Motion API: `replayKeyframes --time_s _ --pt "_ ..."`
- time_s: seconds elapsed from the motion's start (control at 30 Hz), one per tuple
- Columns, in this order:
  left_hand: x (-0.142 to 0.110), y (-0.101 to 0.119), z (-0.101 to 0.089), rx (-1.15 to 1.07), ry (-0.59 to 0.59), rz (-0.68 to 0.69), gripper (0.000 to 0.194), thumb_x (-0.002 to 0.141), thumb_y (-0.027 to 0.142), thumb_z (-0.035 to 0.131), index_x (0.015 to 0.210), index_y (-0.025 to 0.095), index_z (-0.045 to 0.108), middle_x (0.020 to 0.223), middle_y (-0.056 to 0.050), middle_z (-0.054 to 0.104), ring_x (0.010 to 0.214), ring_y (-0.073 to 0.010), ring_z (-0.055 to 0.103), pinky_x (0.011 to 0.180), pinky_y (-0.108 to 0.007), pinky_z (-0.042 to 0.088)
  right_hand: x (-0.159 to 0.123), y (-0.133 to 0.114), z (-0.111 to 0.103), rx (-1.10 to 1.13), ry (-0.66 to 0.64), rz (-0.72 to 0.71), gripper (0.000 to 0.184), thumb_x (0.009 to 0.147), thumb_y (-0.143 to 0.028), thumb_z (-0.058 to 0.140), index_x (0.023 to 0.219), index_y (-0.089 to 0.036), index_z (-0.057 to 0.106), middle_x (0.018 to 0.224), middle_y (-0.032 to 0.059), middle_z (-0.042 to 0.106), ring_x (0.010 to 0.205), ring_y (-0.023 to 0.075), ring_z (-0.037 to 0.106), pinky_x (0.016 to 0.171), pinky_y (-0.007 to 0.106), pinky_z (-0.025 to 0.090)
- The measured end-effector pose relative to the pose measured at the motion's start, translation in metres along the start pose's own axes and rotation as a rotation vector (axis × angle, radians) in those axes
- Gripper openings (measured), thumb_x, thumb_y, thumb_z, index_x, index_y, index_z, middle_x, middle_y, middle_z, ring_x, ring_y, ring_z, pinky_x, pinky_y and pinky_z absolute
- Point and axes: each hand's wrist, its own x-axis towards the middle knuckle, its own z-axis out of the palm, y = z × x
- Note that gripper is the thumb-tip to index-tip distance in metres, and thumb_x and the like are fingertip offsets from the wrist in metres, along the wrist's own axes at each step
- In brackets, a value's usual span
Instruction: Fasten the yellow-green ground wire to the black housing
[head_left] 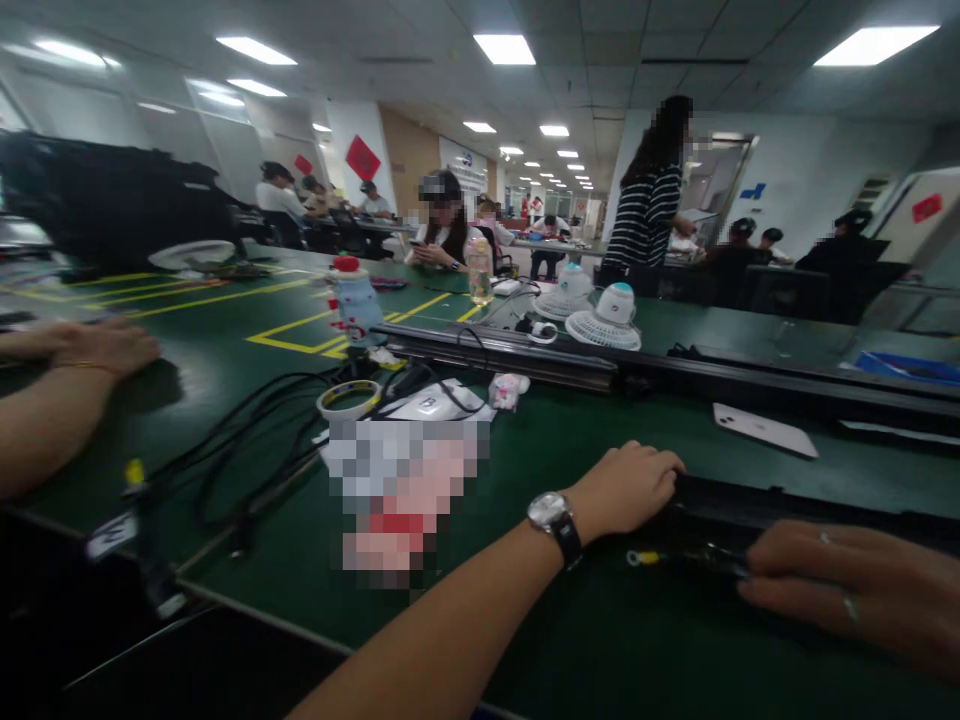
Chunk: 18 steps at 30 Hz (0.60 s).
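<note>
My left hand (630, 490), with a watch on its wrist, rests on the green table. Its fingers are curled together at the near end of a long black strip (787, 503); the fingertips are hidden, so I cannot tell whether they grip it. At the right edge my right hand (847, 585), somewhat blurred, pinches a dark cable. From its fingers the cable points left and ends in a ring terminal (637, 558) with a yellow sleeve. The cable's middle part is too dark to make out fully.
Another person's hand (105, 345) lies at the left. Black cables (247, 420), a tape roll (349, 398), papers and a bottle (356, 305) stand left of centre. Dark rails (495, 352) cross the table. A phone (765, 428) and two fans (606, 320) are farther back.
</note>
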Motion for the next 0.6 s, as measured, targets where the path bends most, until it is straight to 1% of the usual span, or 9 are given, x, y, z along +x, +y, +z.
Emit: replayKeyframes --time_s 0.07,0.1,0.13,0.23,0.33,0.37,0.5,0.6 --pt "0.002 -0.004 -0.002 -0.03 0.019 0.035 0.034 0.104 0.028 0.032 0.12 0.021 0.061 0.112 -0.007 0.067 0.102 -0.0212 0.058 0.095 -0.038 0.046 0.003 -0.002 -0.014 0.161 -0.046 0.092 0.058 0.096 -0.009 0.047 0.145 -0.039 0.05 0.13 0.0036 0.067 0.11 0.0219 0.068 0.089 0.03 0.058" --pt "0.003 -0.006 -0.002 -0.045 0.029 0.048 0.035 0.104 0.027 0.03 0.12 0.02 0.061 0.113 -0.007 0.066 0.103 -0.0211 0.058 0.096 -0.038 0.045 0.005 -0.002 -0.017 0.243 -0.017 0.116 0.051 0.099 -0.01 0.047 0.143 -0.036 0.051 0.126 0.0045 0.067 0.108 0.0198 0.068 0.09 0.03 0.058" --pt "0.005 -0.008 -0.003 -0.057 0.035 0.063 0.035 0.105 0.027 0.03 0.12 0.02 0.061 0.114 -0.008 0.066 0.105 -0.0212 0.057 0.097 -0.038 0.045 0.007 -0.001 -0.018 0.283 0.047 0.129 0.047 0.1 -0.011 0.049 0.141 -0.034 0.052 0.122 0.0039 0.069 0.105 0.0182 0.068 0.09 0.03 0.057" --pt "0.007 -0.01 -0.004 -0.069 0.036 0.078 0.036 0.105 0.026 0.029 0.12 0.02 0.061 0.115 -0.007 0.065 0.106 -0.0208 0.056 0.098 -0.038 0.044 0.009 0.007 -0.014 0.349 0.206 0.244 0.037 0.098 -0.014 0.058 0.132 -0.03 0.057 0.11 0.0022 0.072 0.1 0.0173 0.069 0.086 0.029 0.056" --pt "0.007 -0.009 -0.006 -0.059 0.023 0.055 0.035 0.105 0.027 0.03 0.121 0.021 0.061 0.115 -0.006 0.065 0.106 -0.0204 0.056 0.097 -0.037 0.045 0.012 0.016 -0.011 0.412 0.257 0.35 0.02 0.099 -0.02 0.059 0.115 -0.028 0.067 0.104 0.0014 0.074 0.095 0.0181 0.07 0.082 0.029 0.055" --pt "0.007 -0.008 -0.007 -0.058 0.017 0.044 0.035 0.105 0.027 0.03 0.121 0.021 0.061 0.115 -0.006 0.065 0.106 -0.0203 0.056 0.097 -0.037 0.045 0.014 0.02 -0.01 0.426 0.267 0.375 0.016 0.1 -0.021 0.058 0.11 -0.028 0.069 0.102 0.0013 0.074 0.093 0.0183 0.07 0.08 0.029 0.055" --pt "0.008 -0.007 -0.008 -0.084 0.0 0.004 0.035 0.106 0.029 0.03 0.122 0.022 0.06 0.115 -0.005 0.064 0.107 -0.02 0.055 0.098 -0.038 0.045 0.022 0.031 -0.008 0.468 0.35 0.425 0.013 0.1 -0.026 0.058 0.103 -0.025 0.071 0.095 0.0016 0.072 0.087 0.019 0.068 0.077 0.03 0.052" --pt "0.008 -0.007 -0.009 -0.109 0.001 -0.001 0.036 0.106 0.03 0.029 0.121 0.022 0.06 0.116 -0.004 0.064 0.108 -0.0198 0.054 0.099 -0.037 0.045 0.024 0.031 -0.001 0.546 0.41 0.444 0.012 0.1 -0.027 0.058 0.102 -0.024 0.069 0.097 0.0028 0.07 0.089 0.0199 0.066 0.078 0.032 0.051"
